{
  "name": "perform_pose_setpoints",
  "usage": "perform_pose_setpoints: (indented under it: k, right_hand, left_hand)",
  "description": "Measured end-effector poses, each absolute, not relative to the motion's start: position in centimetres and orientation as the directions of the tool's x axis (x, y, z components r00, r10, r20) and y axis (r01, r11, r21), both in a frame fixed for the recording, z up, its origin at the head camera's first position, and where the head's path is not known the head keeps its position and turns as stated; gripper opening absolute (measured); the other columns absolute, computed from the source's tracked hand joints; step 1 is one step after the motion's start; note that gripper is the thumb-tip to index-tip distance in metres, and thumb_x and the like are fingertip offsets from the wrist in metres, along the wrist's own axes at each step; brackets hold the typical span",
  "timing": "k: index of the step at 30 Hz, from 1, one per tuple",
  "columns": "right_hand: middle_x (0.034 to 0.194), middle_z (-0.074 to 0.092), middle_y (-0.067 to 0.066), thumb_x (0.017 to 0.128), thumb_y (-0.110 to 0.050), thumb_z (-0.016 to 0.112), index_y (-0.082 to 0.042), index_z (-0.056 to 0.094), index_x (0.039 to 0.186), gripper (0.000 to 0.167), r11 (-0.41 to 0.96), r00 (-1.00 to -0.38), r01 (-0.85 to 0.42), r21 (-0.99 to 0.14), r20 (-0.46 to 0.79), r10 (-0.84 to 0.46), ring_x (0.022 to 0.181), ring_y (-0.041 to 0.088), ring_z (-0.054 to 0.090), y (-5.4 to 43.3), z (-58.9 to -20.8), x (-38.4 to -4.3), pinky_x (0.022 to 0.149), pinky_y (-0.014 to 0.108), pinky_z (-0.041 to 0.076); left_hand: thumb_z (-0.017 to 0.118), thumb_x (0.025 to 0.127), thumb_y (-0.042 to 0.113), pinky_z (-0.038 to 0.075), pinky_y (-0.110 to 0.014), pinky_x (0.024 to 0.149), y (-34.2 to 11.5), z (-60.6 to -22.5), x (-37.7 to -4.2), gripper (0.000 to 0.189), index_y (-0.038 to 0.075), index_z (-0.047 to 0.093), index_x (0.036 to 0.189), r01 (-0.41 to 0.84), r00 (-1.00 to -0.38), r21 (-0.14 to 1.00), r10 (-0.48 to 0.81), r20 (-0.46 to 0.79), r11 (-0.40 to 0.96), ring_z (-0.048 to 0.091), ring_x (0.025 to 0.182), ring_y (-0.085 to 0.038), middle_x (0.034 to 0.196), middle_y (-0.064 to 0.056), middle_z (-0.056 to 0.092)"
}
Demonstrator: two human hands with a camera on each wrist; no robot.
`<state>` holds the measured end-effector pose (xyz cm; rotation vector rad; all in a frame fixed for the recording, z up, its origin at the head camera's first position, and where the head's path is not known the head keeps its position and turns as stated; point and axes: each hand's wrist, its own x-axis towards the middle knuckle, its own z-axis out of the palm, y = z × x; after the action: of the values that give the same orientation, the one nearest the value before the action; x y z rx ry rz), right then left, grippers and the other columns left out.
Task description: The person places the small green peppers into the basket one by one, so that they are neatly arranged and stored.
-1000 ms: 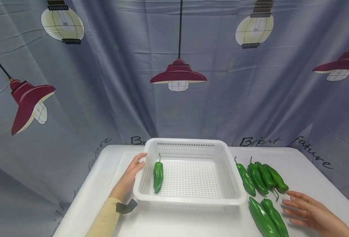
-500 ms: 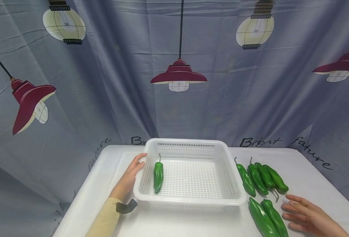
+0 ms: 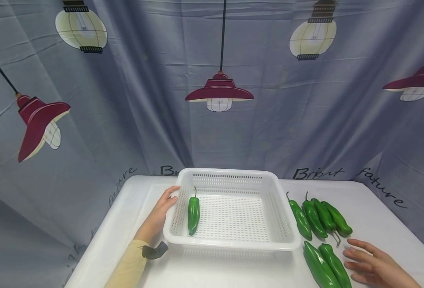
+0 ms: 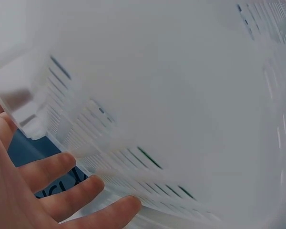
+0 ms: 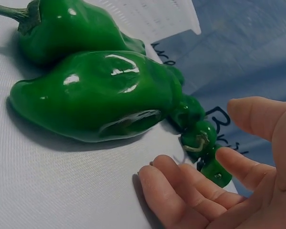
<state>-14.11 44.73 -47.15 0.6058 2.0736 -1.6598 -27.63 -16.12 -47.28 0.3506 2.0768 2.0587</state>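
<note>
At the left side of a white perforated plastic basket, my left hand holds the rim. In the left wrist view, fingers spread along the outside of the basket wall, and the rim partly hides the hand. One green pepper lies inside the basket at its left. My right hand hovers with loosely bent, parted fingers just right of two green peppers. In the right wrist view a nearby pepper lies apart from the fingertips.
Several more green peppers lie in a row beyond the near pair, right of the basket. A white cloth covers the table. Grey-blue curtains printed with lamps hang behind and at both sides.
My right hand has shifted slightly left and down beside the near peppers. The head view has drifted a little. My left hand stays on the basket; the peppers lie unmoved.
</note>
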Motion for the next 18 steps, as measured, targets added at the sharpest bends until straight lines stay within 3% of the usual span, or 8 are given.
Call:
perform_pose_setpoints:
  k: [6, 13, 18]
  right_hand:
    - [0.113, 0.069, 0.000, 0.104, -0.042, 0.057, 0.008, 0.009, 0.155, 0.086, 0.219, -0.819, 0.572, -0.791, -0.568, 0.086, 0.102, 0.024, 0.070, 44.1, -47.0, -14.0, 0.091, 0.047, 0.062]
    - [0.138, 0.052, 0.033, 0.104, -0.045, 0.055, 0.008, 0.011, 0.155, 0.086, 0.309, -0.838, 0.530, -0.790, -0.544, 0.047, 0.109, 0.033, 0.069, 43.2, -47.0, -14.2, 0.093, 0.049, 0.062]
    - [0.145, 0.041, 0.041, 0.107, -0.041, 0.049, 0.009, 0.016, 0.153, 0.077, 0.383, -0.863, 0.453, -0.805, -0.504, -0.038, 0.113, 0.039, 0.067, 42.7, -46.9, -14.4, 0.094, 0.053, 0.061]
  left_hand:
    - [0.033, 0.110, 0.023, 0.059, -0.046, 0.101, -16.1, -47.4, -27.7, 0.045, 0.017, 0.029, 0.155, 0.032, -0.950, 0.999, 0.311, 0.032, -0.005, 0.056, 0.132, -0.043, 0.160, -0.023, 0.035]
    - [0.034, 0.111, 0.025, 0.058, -0.046, 0.102, -16.3, -47.5, -27.8, 0.046, 0.018, 0.030, 0.155, 0.033, -0.950, 0.999, 0.311, 0.031, 0.001, 0.056, 0.133, -0.042, 0.162, -0.021, 0.034]
    - [0.035, 0.110, 0.025, 0.058, -0.046, 0.102, -16.3, -47.5, -27.8, 0.045, 0.019, 0.030, 0.155, 0.033, -0.951, 0.999, 0.307, 0.030, 0.005, 0.056, 0.133, -0.042, 0.162, -0.020, 0.034]
